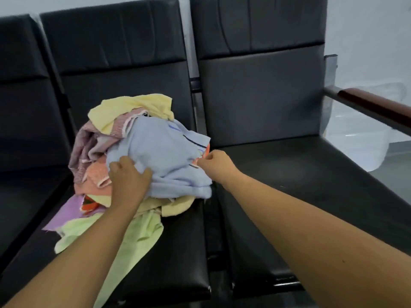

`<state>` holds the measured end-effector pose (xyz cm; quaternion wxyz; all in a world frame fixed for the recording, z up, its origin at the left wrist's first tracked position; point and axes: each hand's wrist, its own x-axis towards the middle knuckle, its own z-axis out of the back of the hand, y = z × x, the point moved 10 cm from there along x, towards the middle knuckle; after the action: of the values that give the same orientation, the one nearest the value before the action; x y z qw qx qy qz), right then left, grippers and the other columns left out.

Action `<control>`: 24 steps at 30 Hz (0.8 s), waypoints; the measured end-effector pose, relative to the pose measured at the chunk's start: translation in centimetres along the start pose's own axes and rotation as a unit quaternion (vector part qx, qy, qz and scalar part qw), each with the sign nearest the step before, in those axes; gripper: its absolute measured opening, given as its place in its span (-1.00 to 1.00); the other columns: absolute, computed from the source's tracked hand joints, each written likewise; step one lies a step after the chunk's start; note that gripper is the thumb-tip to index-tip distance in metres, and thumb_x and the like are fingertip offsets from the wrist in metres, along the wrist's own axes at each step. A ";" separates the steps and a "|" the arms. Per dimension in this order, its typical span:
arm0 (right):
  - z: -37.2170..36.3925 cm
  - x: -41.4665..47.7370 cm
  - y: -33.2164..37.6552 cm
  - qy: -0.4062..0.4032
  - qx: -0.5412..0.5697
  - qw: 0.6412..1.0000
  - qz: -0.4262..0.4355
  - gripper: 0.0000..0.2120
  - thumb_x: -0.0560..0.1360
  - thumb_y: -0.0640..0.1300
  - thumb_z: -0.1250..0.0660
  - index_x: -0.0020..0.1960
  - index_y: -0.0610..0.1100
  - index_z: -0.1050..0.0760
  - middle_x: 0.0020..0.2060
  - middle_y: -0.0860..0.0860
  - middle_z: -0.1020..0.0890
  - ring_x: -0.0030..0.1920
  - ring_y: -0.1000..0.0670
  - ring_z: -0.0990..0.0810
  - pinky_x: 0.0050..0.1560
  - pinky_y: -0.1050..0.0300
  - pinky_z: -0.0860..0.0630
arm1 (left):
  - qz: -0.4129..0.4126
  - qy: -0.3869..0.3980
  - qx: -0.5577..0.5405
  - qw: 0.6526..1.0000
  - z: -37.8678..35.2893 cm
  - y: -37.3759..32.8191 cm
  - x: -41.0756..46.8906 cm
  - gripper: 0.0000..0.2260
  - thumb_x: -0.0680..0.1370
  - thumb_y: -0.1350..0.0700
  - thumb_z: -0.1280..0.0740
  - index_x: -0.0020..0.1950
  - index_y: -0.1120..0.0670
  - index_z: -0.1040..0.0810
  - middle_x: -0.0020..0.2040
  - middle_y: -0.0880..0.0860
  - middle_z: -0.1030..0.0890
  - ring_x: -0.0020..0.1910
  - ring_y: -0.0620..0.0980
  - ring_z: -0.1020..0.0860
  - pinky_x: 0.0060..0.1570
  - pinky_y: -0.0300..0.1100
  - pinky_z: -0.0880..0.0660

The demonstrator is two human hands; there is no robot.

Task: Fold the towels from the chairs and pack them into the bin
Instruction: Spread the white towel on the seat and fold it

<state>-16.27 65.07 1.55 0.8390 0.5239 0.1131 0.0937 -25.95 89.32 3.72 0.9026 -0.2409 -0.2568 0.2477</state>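
Towel pile [155,152] on black chair [124,45], white wall [367,30]

Row of black padded chairs [289,174]. Towel heap [138,165] on middle seat, green towel [133,236] trailing toward front edge.

Black chairs [262,96]. Pale blue towel [160,156] with dark stripes tops the pile; yellow towel [131,107], mauve towel [82,147], orange towel [95,174], lilac towel [66,214] and lime towel [142,232]. Reddish-brown armrest [373,103].
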 end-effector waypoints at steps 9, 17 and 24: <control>-8.3 4.5 2.5 0.011 -0.093 0.991 0.095 -0.68 0.53 -0.08 -0.41 0.21 -0.22 -0.51 0.02 -0.11 -0.62 0.05 -0.11 -0.57 0.15 -0.04 -0.50 | -0.077 -0.025 -0.076 0.994 0.7 -0.4 0.1 -0.68 0.63 0.11 -0.25 -0.29 0.14 -0.29 -0.41 0.06 -0.35 -0.41 -0.04 -0.32 -0.38 -0.11 -0.22; -3.0 2.3 3.2 -0.015 0.214 0.976 0.037 -0.90 0.39 -0.22 -0.19 -0.19 -0.22 -0.46 -0.23 -0.12 -0.45 -0.19 -0.11 -0.38 -0.16 -0.03 -0.38 | -0.095 0.015 -0.228 0.969 1.9 -3.4 -0.6 -0.67 0.63 0.14 -0.25 -0.29 0.03 -0.23 -0.42 -0.07 -0.26 -0.40 -0.13 -0.23 -0.39 -0.24 -0.17; 3.4 -3.5 4.8 -0.010 0.411 0.911 -0.005 -0.76 0.51 -0.23 -0.22 -0.34 -0.19 -0.39 -0.41 -0.04 -0.45 -0.36 -0.07 -0.47 -0.23 0.04 -0.47 | -0.010 0.109 -0.382 0.918 -0.6 -5.4 -2.6 -0.69 0.60 -0.10 -0.33 -0.01 0.17 -0.50 -0.14 0.05 -0.63 -0.17 -0.10 -0.59 -0.02 -0.10 -0.54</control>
<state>-18.80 63.32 7.62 0.5506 0.8230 0.1360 0.0300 -25.84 83.55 5.41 0.7668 -0.5900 -0.2348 0.0941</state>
